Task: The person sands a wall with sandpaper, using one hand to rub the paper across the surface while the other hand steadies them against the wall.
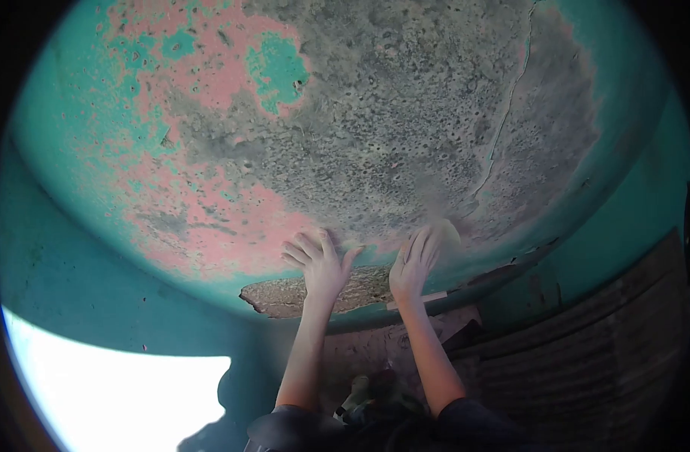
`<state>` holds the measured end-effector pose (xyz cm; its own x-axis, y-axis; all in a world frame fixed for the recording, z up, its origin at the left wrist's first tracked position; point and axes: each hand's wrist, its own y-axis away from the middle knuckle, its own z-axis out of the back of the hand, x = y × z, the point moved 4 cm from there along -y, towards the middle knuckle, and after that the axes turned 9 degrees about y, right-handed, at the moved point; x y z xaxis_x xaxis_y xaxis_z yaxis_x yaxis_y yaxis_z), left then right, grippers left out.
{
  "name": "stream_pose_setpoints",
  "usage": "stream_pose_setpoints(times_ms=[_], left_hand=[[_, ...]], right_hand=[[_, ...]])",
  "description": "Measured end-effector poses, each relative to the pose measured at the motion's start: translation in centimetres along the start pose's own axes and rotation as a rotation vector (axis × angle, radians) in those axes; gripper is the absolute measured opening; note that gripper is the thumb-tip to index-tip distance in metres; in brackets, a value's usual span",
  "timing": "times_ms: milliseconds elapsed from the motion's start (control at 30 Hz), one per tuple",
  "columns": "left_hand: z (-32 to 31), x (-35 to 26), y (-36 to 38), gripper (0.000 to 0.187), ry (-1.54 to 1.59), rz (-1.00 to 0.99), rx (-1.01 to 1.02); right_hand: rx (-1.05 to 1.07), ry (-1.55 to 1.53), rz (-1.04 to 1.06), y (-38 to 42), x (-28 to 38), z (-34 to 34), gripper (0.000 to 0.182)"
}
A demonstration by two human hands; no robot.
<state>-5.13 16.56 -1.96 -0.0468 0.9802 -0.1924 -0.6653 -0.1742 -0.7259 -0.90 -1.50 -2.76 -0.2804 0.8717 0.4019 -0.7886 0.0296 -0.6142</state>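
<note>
A large wall surface [405, 120] of worn green and pink paint over rough grey plaster fills the upper view. My left hand [324, 267] lies against its lower part with the fingers spread, holding nothing. Just to the right, my right hand [414, 264] presses a pale, rounded sanding disc [450, 235] onto the grey area, fingers close together. The disc is mostly hidden behind the fingers. Pale dust coats both hands. Below and between the wrists, a patch of bare rough plaster [285, 296] shows through the green paint.
A pale narrow strip [424, 300] sits by my right wrist. A long crack [503, 124] runs down the wall at right. Dark ribbed boards [586, 361] stand at lower right, and a bright opening [126, 399] is at lower left.
</note>
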Motion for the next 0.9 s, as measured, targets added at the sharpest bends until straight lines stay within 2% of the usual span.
stream_pose_setpoints(times_ms=[33,67,133,267,300,367,467,567,700,767,800,867,900], left_hand=[[-0.3,0.2,-0.1,0.112,-0.014,0.033,0.026],[-0.4,0.3,0.0,0.112,-0.03,0.068,0.057],[-0.3,0.3,0.1,0.11,-0.003,0.1,0.121],[0.6,0.8,-0.1,0.104,0.045,0.139,0.229],[0.5,1.0,0.2,0.104,0.047,0.119,0.233],[0.1,1.5,0.5,0.104,-0.039,0.045,0.162],[0.0,1.0,0.1,0.107,0.04,0.033,0.096],[0.2,1.0,0.1,0.103,0.071,-0.041,0.022],[0.0,1.1,-0.4,0.107,0.037,-0.064,0.053],[0.3,1.0,0.0,0.109,0.005,-0.072,0.014],[0.3,1.1,0.0,0.109,0.006,-0.081,0.017],[0.1,1.1,0.0,0.109,-0.006,-0.066,0.026],[0.0,1.0,0.1,0.109,-0.004,-0.07,0.028]], right_hand=[[-0.086,-0.137,-0.051,-0.2,0.6,0.2,0.064],[-0.095,-0.13,-0.069,1.2,1.4,-0.6,0.064],[0.08,-0.055,0.032,4.4,4.0,-2.7,0.062],[0.09,-0.069,-0.041,3.5,3.2,-1.7,0.063],[0.006,-0.166,-0.139,1.5,1.8,-0.8,0.063],[-0.097,-0.263,-0.255,0.6,0.8,-0.3,0.062],[-0.199,-0.244,-0.2,1.9,2.2,-1.2,0.063],[0.041,-0.132,-0.126,5.1,4.7,-3.2,0.064],[0.027,-0.054,-0.176,2.4,2.7,-1.4,0.064],[-0.125,-0.268,-0.296,1.1,1.9,-0.2,0.064],[-0.13,-0.268,-0.305,1.9,2.5,-0.7,0.064],[-0.045,-0.192,-0.153,4.0,4.8,-2.2,0.065],[-0.047,-0.191,-0.158,3.9,4.7,-2.0,0.065]])
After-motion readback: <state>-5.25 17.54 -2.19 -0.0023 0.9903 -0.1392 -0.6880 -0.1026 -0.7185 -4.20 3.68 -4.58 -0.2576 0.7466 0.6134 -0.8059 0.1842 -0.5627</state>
